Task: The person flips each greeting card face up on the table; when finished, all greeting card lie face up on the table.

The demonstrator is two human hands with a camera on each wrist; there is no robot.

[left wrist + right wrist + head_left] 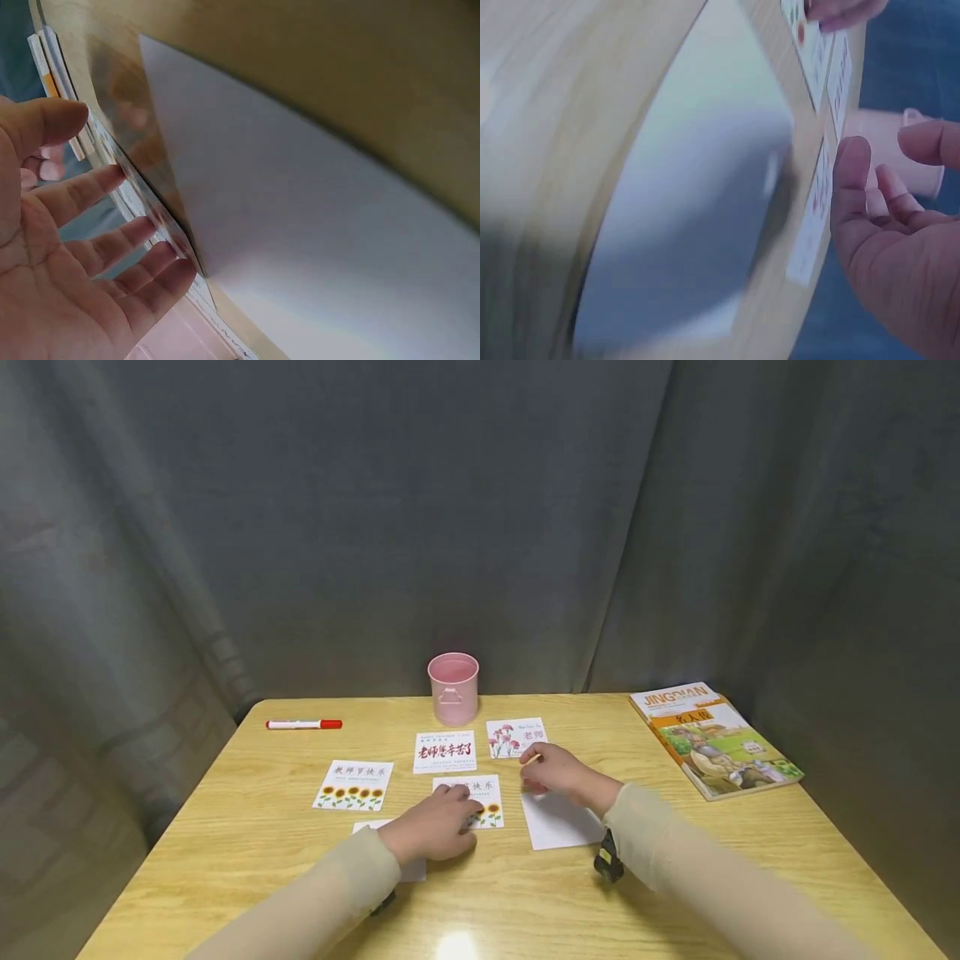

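My left hand [435, 827] touches a sunflower greeting card [491, 791] in the middle of the table. Its fingertips meet the card in the left wrist view, with the thumb held apart. Part of the card is hidden beneath the hand. A blank white card [414, 872] lies partly under the left forearm. Over the far edge of another blank white card [558, 827] hovers my right hand [558, 772]. Its loosely bent fingers [851, 180] hold nothing in the right wrist view. Just beyond it lies a card with pink flowers [504, 741].
A card with red lettering [444, 763] lies before a pink bucket [455, 702] at the back. To the left are a second sunflower card [352, 783] and a red-capped marker [300, 724]. Books [723, 747] are stacked at the right, and a grey curtain [375, 527] hangs behind.
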